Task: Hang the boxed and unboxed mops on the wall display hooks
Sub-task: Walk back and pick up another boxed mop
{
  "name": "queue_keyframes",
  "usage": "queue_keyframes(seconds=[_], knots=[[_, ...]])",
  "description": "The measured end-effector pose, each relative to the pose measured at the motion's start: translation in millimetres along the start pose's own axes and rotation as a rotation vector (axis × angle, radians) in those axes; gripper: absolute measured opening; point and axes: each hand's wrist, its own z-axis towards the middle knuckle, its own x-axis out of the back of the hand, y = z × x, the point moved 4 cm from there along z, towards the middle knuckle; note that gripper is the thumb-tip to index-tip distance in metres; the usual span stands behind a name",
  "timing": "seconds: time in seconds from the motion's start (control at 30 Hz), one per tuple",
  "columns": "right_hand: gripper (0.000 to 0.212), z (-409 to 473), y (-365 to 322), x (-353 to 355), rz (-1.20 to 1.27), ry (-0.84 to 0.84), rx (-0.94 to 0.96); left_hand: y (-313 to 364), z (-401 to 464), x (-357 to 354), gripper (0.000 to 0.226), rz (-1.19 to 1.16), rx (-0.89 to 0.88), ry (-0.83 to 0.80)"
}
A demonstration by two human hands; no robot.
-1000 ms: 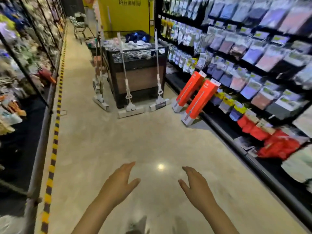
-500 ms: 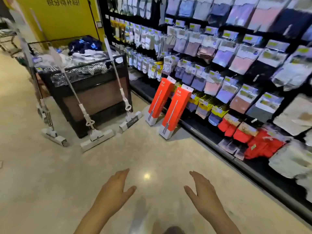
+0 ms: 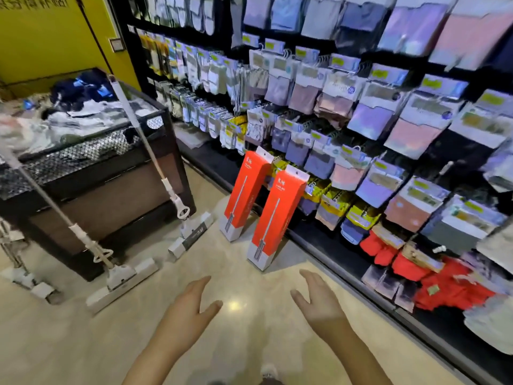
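The person is stepping closer now, and everything is looming larger than a moment ago: the two red boxed mops, the nearer boxed mop [image 3: 276, 218] and the farther boxed mop [image 3: 247, 194], are standing upright on the floor [image 3: 83, 343], leaning against the foot of the wall display [image 3: 361, 120], just beside each other. The left hand [image 3: 188, 304] and right hand [image 3: 316, 301] are still hanging low and empty, fingers spread apart, palms turning inward, touching nothing. Two unboxed mops are slanting against the dark bin [image 3: 105, 190] on the left: the nearer unboxed mop [image 3: 91, 245] with its head flat on the tiles, and the farther unboxed mop [image 3: 172, 195] resting by the bin's corner, near the red boxes. A third mop is showing only partly at the left edge. Open tile is lying between the hands and the boxes, while the black base ledge [image 3: 374, 295] of the display is running along the right, hemming that side.
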Motion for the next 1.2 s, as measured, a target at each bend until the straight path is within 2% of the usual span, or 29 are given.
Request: queue_keyframes(seconds=[0.13, 0.3, 0.5, 0.7, 0.83, 0.9, 1.07, 1.2], knots=[[0.045, 81, -31, 29, 0.039, 0.015, 0.032, -16, 61, 15, 0.061, -0.063, 0.124, -0.007], [0.048, 155, -25, 44, 0.107, 0.056, -0.038, -23, 157, 25, 0.058, -0.074, 0.16, -0.069], [0.053, 257, -2, 46, 0.156, 0.123, -0.241, 4, 330, 47, 0.058, 0.006, 0.014, -0.176], [0.055, 345, 6, 40, 0.219, 0.187, -0.422, 69, 491, 63, 0.056, 0.159, -0.267, -0.297], [0.058, 404, 20, 27, 0.208, 0.111, -0.538, 107, 585, 39, 0.06, 0.331, -0.457, -0.403], [0.059, 432, 32, 23, 0.218, 0.093, -0.557, 119, 620, 15, 0.064, 0.387, -0.492, -0.445], [0.072, 509, 72, 15, 0.326, 0.068, -0.608, 129, 695, -53, 0.07, 0.397, -0.462, -0.537], [0.078, 563, 103, -3, 0.635, 0.143, -0.698, 135, 742, -103, 0.064, 0.262, -0.411, -0.566]])
